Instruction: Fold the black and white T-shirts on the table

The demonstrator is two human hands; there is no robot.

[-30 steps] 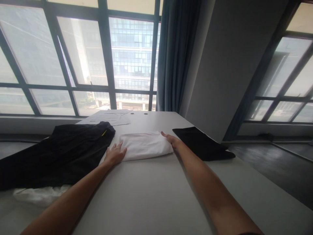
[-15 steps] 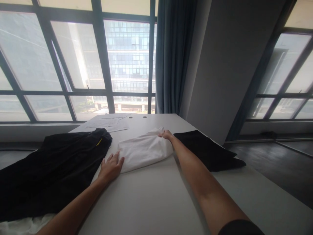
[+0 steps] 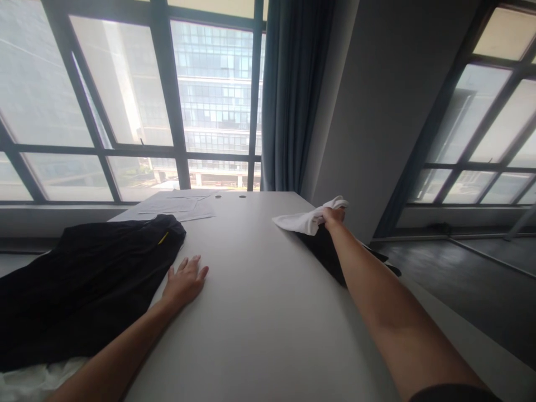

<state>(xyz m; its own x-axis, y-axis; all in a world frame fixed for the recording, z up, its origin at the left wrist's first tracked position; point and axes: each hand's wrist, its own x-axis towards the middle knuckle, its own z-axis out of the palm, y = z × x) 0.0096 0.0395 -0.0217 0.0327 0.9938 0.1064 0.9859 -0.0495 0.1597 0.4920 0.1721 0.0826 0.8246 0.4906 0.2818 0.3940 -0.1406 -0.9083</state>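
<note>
Head view, looking forward and down along both forearms across a pale desk (image 3: 259,318). The right hand (image 3: 334,215), right of centre in the frame, has its fingers (image 3: 337,211) curled tight around one bunched end of a white cloth (image 3: 302,221). From that fist the cloth trails toward the left of the frame. Its long axis runs nearly level and dips a little at the free end, which lies near the desk surface; whether it touches cannot be told. Directly below the cloth and the right wrist lies a folded black garment (image 3: 324,255), at the right edge of the desk. The left hand (image 3: 185,280), left of centre and lower in the frame, rests palm down on the desk with fingers spread, gripping nothing. It sits just beside the edge of a large black garment (image 3: 84,279) that is spread over the left side of the desk. The white cloth is thus well apart from the left hand, up and to the right across bare desk, and only the right hand has contact with it. Loose papers (image 3: 176,206) lie at the far end, near the window.
</note>
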